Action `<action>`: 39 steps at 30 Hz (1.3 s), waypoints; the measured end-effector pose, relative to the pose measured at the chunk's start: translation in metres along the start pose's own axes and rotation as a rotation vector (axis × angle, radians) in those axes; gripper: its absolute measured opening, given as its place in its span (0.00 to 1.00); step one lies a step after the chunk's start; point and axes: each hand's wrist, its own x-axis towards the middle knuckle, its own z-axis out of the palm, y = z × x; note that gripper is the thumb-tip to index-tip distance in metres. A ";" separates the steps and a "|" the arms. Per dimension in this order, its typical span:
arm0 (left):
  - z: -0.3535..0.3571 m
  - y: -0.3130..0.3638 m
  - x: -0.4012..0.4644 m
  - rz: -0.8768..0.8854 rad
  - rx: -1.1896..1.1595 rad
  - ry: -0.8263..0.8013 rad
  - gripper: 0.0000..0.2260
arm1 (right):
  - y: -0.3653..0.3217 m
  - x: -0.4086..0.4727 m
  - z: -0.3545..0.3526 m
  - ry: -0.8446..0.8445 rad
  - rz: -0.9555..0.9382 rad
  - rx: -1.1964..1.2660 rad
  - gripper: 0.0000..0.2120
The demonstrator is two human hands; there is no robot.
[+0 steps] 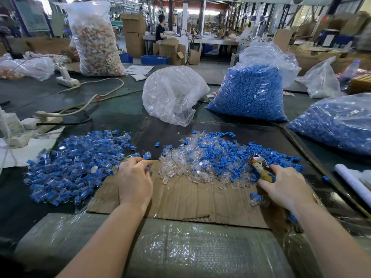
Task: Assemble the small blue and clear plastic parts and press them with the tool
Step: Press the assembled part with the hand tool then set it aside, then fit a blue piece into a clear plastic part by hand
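Your left hand (135,178) lies knuckles-up on the cardboard sheet (180,199), its fingers curled and pinching a small blue part (148,167) at the fingertips, right at the sheet's far edge. Just beyond those fingertips lie a few joined blue and clear pieces, the near fringe of the big pile of assembled parts (74,165) that spreads over the dark worktop (152,129) to your left. Your right hand (287,187) rests on the right side of the cardboard with its fingers wrapped round the yellowish handle of the tool (261,167), whose head points away from you into the mixed heap of loose clear and blue parts (212,159) in front of you. That heap sits partly on the cardboard and partly on the worktop, clear pieces thicker toward its left, blue ones toward its right. One lone assembled piece (255,198) lies on the cardboard just beside your right hand. Farther back stand a nearly empty clear bag (172,95), a full bag of blue parts (251,93) beside it, and a second bag of blue parts (337,125) lying at the right. To the far left, white power strips (48,117) and cables lie on the worktop, and a tall bag of orange and white pieces (96,41) stands behind them.
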 end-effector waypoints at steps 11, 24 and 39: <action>0.015 0.058 -0.028 0.195 -0.271 -0.270 0.08 | -0.004 -0.008 0.003 0.018 0.001 -0.045 0.32; 0.046 0.094 -0.054 0.423 -0.265 -0.512 0.12 | -0.023 -0.027 -0.008 0.131 -0.243 -0.022 0.06; 0.045 0.083 -0.051 0.005 -0.633 -0.394 0.10 | -0.047 -0.024 0.020 0.221 -0.328 0.115 0.05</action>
